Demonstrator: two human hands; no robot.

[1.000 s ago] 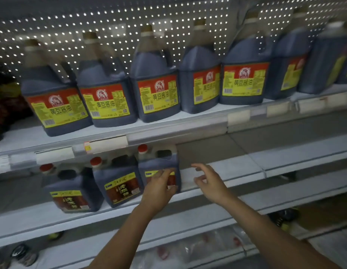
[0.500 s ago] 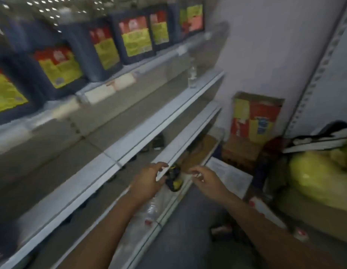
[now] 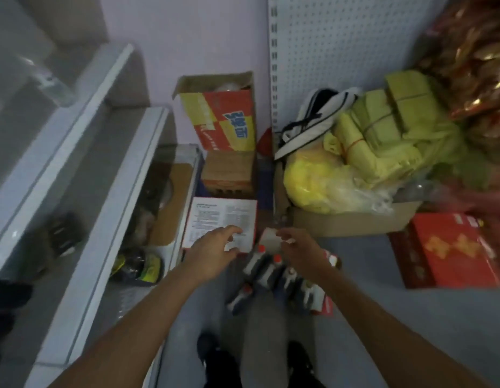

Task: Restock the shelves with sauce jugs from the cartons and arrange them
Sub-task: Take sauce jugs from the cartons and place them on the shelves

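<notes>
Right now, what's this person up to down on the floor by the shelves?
Someone is restocking a shop shelf. Both bare hands, left hand and right hand, reach down toward an open carton on the floor holding dark sauce jugs with red caps. Neither hand grips a jug yet. The white shelves stand to the left, and more boxes and yellow bags crowd the corner.

Four red-capped sauce jugs (image 3: 267,271), two hands (image 3: 215,252).
</notes>
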